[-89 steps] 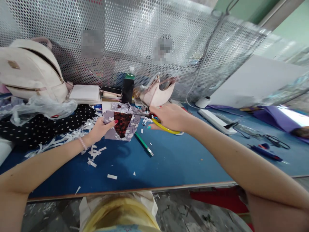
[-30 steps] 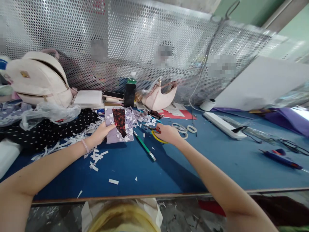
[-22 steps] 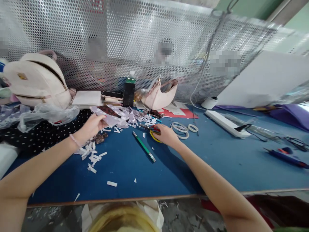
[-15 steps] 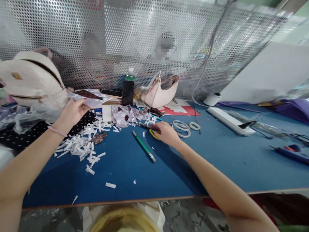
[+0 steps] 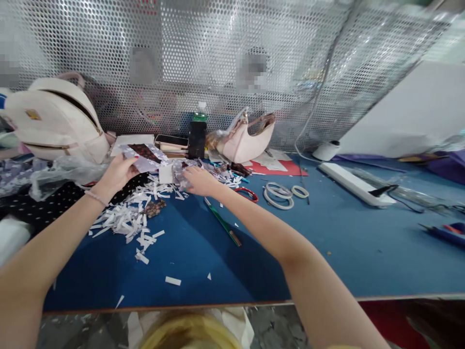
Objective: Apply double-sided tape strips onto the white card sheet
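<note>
Between the closed fingers of my left hand (image 5: 119,173) is a pale purple patterned piece (image 5: 145,153) with a dark floral middle. My right hand (image 5: 199,180) rests on a small heap of similar purple pieces (image 5: 179,169); its fingertips are partly lost among them, so its grip is unclear. A white block (image 5: 166,173) stands between the hands. White paper scraps (image 5: 127,218) are strewn below my left hand. The red-handled scissors (image 5: 247,194) lie behind my right forearm, partly covered by it. A green pen-like tool (image 5: 223,223) lies on the blue table.
A white backpack (image 5: 58,121) stands at the left, a pink handbag (image 5: 250,140) and a dark phone-like object (image 5: 197,139) at the back. Tape rolls (image 5: 278,195) and a white power strip (image 5: 354,184) lie to the right on the blue table (image 5: 327,257).
My right hand has let go of the scissors and moved left onto the purple pieces. My left hand still holds its patterned piece. The view has shifted slightly.
</note>
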{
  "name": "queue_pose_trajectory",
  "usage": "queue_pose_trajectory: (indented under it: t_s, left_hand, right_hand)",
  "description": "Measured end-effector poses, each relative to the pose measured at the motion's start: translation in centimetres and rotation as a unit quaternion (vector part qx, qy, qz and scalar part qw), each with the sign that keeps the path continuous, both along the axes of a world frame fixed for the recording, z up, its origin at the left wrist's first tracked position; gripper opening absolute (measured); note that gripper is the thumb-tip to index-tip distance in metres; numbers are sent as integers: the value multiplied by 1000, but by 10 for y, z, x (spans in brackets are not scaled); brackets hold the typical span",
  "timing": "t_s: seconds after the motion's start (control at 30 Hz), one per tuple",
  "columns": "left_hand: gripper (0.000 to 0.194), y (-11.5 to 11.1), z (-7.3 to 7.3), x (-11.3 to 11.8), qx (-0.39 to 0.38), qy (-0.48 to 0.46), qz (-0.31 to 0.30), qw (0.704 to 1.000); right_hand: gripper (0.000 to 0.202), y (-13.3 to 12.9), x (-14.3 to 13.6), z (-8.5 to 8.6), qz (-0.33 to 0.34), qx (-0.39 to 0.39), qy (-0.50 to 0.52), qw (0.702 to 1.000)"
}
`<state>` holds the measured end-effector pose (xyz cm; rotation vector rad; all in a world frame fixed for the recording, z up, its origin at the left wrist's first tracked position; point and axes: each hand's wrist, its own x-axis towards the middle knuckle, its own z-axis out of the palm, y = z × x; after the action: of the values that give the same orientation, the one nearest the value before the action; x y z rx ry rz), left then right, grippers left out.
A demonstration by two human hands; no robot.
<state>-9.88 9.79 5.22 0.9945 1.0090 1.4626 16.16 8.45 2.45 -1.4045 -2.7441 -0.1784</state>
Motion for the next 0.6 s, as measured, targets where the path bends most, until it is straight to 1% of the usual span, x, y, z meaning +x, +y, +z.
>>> queue_pose_trajectory:
  t_s: [0.07, 0.17, 0.33, 0.43, 0.53, 0.6]
  left_hand:
    - [28, 1, -3, -2, 4, 13, -4, 1000]
    - [32, 3, -7, -5, 4, 33, -12, 999]
    - [32, 4, -10, -4, -2, 60, -16, 998]
    - [30, 2, -11, 0, 2, 78, -30, 996]
    - [26, 0, -11, 7, 7, 112, -55, 992]
    - [24, 0, -13, 15, 15, 147, -77, 986]
  right_hand:
    - [43, 7, -11, -3, -3, -7, 1, 1000]
    - [35, 13, -11, -6, -22, 0, 24, 999]
    - [41, 23, 12, -1, -68, 30, 111, 991]
    - [41, 29, 23, 3, -83, 36, 168, 982]
    - [41, 33, 28, 4, -89, 38, 221, 970]
    - [41, 33, 28, 4, -90, 39, 256, 962]
